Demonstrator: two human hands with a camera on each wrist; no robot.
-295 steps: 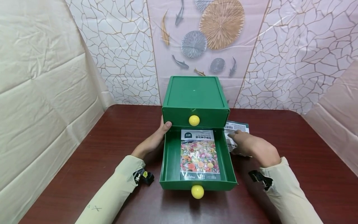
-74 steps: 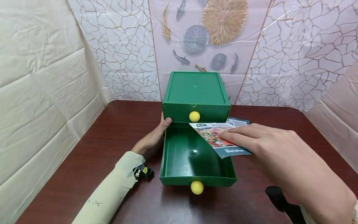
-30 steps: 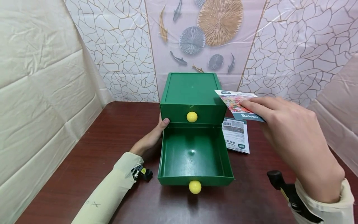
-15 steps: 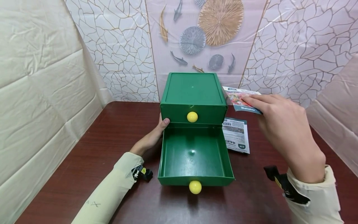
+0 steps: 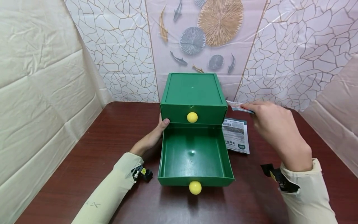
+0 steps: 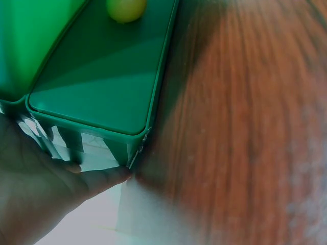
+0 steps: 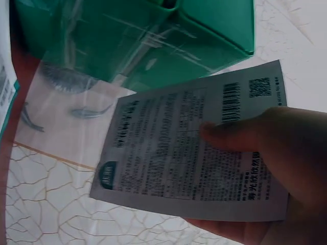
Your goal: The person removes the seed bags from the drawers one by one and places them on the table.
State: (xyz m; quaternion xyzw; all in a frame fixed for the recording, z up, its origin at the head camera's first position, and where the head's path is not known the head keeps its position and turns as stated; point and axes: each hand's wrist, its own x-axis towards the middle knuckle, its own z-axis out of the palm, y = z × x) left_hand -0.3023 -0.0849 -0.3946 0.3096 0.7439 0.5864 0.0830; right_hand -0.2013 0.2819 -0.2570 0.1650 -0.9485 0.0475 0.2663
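Note:
A green two-drawer cabinet (image 5: 193, 88) stands on the dark wooden table (image 5: 112, 133). Its lower drawer (image 5: 167, 155) is pulled out and holds nothing; each drawer has a yellow knob (image 5: 195, 187). My left hand (image 5: 152, 138) rests against the cabinet's left side (image 6: 97, 87), thumb on the front corner. My right hand (image 5: 246, 107) pinches a flower seed packet (image 5: 234, 105) in the air just right of the cabinet's top. In the right wrist view the packet's printed back (image 7: 168, 163) shows under my thumb (image 7: 230, 135). A second packet (image 5: 236, 135) lies flat beside the open drawer.
Patterned plastic sheeting (image 5: 279, 46) closes off the back, and a cream sheet (image 5: 42, 77) hangs on the left. A small black clip (image 5: 145, 174) sits on my left wrist near the drawer's front corner.
My right hand lifted the flower packet out of the lower drawer, carried it up and right, and has now lowered it beside the cabinet. The left hand has stayed put.

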